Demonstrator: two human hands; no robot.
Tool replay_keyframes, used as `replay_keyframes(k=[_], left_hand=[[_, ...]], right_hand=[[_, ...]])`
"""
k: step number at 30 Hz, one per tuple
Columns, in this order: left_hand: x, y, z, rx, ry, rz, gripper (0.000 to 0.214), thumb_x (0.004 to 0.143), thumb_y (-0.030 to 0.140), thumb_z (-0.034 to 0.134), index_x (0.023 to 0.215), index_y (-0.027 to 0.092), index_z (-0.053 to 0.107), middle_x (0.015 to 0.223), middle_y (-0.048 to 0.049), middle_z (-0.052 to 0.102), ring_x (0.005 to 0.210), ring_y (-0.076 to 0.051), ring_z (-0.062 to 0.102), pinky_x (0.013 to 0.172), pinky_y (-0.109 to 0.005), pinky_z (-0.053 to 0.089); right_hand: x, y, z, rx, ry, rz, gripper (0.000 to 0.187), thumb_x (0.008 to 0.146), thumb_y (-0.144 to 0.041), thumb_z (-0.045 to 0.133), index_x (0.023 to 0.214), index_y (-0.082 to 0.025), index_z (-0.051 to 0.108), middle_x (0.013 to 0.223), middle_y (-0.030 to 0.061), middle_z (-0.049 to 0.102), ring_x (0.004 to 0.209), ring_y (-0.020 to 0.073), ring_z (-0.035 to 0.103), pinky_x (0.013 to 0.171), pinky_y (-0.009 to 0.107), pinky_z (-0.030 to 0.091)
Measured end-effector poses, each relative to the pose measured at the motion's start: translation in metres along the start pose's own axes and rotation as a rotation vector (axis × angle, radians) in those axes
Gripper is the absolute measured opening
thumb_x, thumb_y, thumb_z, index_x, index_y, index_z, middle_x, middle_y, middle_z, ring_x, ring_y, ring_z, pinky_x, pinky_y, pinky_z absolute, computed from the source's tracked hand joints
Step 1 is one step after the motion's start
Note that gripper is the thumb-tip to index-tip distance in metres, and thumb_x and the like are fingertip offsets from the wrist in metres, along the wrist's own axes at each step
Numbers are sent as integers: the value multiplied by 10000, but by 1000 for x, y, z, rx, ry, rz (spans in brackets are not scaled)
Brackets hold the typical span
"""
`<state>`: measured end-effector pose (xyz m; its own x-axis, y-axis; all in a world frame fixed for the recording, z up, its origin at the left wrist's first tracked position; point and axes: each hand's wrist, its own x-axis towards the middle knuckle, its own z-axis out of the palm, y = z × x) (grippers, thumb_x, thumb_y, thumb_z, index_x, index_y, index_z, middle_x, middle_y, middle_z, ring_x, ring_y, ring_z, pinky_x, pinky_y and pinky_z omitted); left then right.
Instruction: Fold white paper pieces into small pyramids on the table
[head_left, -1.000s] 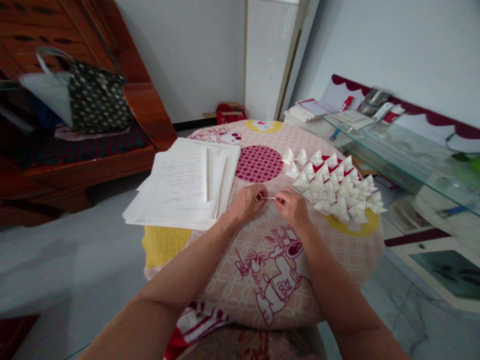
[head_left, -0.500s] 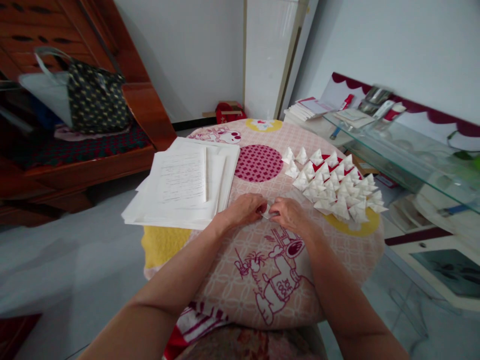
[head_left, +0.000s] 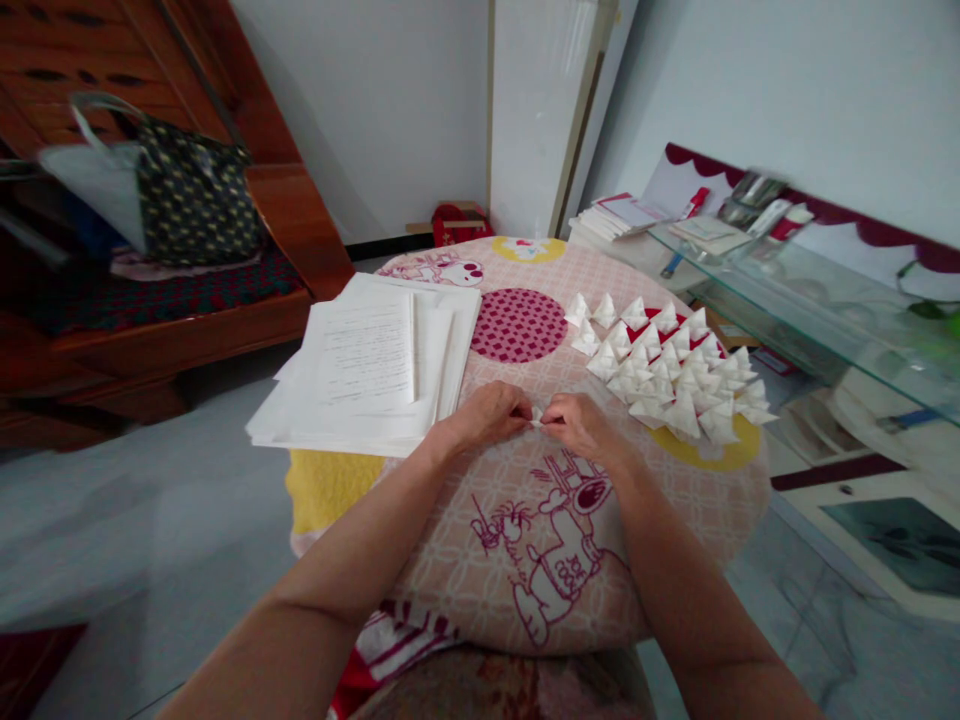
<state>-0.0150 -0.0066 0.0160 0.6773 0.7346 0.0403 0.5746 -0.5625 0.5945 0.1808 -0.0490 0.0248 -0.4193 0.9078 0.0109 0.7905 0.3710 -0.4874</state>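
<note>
Both my hands meet over the middle of the cloth-covered round table [head_left: 517, 510]. My left hand [head_left: 496, 408] pinches the left side of a small folded piece of white paper [head_left: 535, 416]. On its other side, my right hand [head_left: 576, 420] grips the same paper with closed fingers. Only a sliver of the paper shows between the fingertips; the rest is hidden. To the right of my hands stand many white folded paper pieces [head_left: 661, 364], pointed and set close together. A stack of white paper sheets [head_left: 360, 365], the top one with writing, lies left of my hands.
A glass shelf [head_left: 817, 290] with small items on it runs along the table's right side. Past the table's left edge is a wooden bench [head_left: 285, 220] holding a dark patterned bag [head_left: 195, 195]. More papers [head_left: 616, 215] are piled at the back right.
The paper between my fingers now shows as a narrower, flatter strip. Both hands have shifted very slightly, staying close together. The stack and the folded pieces stay put.
</note>
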Motion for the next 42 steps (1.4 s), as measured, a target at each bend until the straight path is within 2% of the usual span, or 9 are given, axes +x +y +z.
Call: replay_keyframes(k=[3, 8, 12, 20, 24, 29, 34, 38, 42], left_hand=[[3, -3, 1, -29, 21, -53, 157, 792, 191, 641, 765, 190, 796, 711, -25, 731, 662, -143, 606, 640, -244, 401], [8, -8, 5, -51, 40, -129, 185, 802, 233, 626, 720, 176, 781, 638, -18, 697, 596, -126, 563, 595, -249, 358], [11, -9, 4, -69, 46, -166, 236, 799, 300, 641, 637, 166, 746, 525, 14, 609, 521, -104, 491, 558, -244, 328], [16, -8, 2, -124, 31, -255, 225, 767, 296, 693, 582, 174, 732, 467, 13, 597, 496, -112, 524, 543, -236, 369], [16, -5, 3, -14, 55, -261, 198, 765, 268, 702, 591, 182, 740, 482, 0, 607, 524, -128, 539, 575, -245, 402], [17, -3, 9, 139, 74, -260, 154, 788, 274, 698, 703, 180, 786, 628, -42, 684, 610, -166, 586, 637, -276, 443], [17, -5, 14, 217, 88, -234, 142, 796, 275, 700, 714, 185, 773, 688, -66, 697, 704, -200, 632, 686, -283, 468], [16, -4, 13, 202, 93, -237, 147, 799, 280, 697, 709, 186, 765, 680, -67, 691, 697, -204, 628, 689, -291, 473], [17, -3, 12, 143, 81, -269, 165, 785, 319, 713, 695, 188, 760, 642, -52, 672, 649, -191, 605, 654, -286, 457]], right_hand=[[0, 3, -1, 99, 27, 58, 191, 803, -104, 653, 635, -159, 728, 639, 9, 628, 628, 130, 537, 604, 263, 346], [2, 8, 2, 239, 58, 231, 181, 802, -162, 646, 638, -166, 723, 525, -29, 560, 522, 116, 479, 530, 258, 321], [5, 9, 5, 284, 103, 261, 161, 771, -173, 657, 616, -181, 699, 501, -39, 559, 487, 108, 475, 491, 244, 325], [8, 10, 8, 220, 139, 321, 168, 756, -163, 700, 590, -184, 688, 485, -37, 569, 478, 111, 492, 488, 243, 335], [11, 7, 9, 138, 146, 344, 182, 753, -151, 737, 580, -184, 688, 506, -17, 583, 514, 126, 520, 514, 253, 348], [13, 5, 11, 67, 151, 356, 179, 768, -148, 755, 602, -189, 703, 593, 25, 660, 591, 152, 587, 567, 264, 387], [15, 5, 15, 1, 161, 367, 149, 767, -151, 758, 630, -199, 725, 635, 45, 697, 630, 169, 619, 598, 275, 406], [16, 6, 16, -26, 191, 344, 140, 748, -145, 761, 628, -206, 722, 640, 42, 701, 635, 168, 614, 595, 273, 409], [16, 6, 13, 33, 165, 367, 154, 742, -135, 752, 608, -192, 703, 607, 31, 671, 608, 160, 599, 571, 271, 393]])
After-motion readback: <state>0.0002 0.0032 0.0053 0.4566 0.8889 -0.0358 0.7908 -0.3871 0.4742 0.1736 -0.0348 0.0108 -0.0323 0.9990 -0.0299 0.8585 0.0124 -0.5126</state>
